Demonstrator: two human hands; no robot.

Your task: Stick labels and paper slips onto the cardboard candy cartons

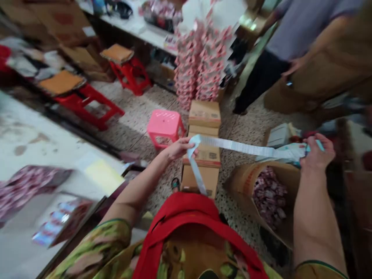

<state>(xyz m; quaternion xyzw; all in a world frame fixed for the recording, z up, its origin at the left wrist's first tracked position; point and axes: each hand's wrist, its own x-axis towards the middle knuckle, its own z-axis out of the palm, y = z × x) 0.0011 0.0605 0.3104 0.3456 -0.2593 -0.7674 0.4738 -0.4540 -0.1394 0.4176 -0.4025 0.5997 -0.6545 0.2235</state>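
The pale strip (241,146) runs out past the right edge of the stacked cartons (200,176); your left hand (181,148) pinches it, your right hand (318,152), well apart, seems clamped on a bunched part, though blur muddies that. Pull evenly, no twists!

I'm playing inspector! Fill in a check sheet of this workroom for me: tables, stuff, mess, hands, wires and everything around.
Surface: white table at left, bearing pink-patterned goods; blurred.
Things in hand: long pale strip, stretched out, a loose part hanging down.
Clutter: cardboard boxes ahead; open carton at right, with pinkish pieces inside.
Hands: left hand pinches the strip; right hand grips its bunched part.
Cables: nothing seen.
Surroundings: pink stool, two red stools, another person standing at upper right.
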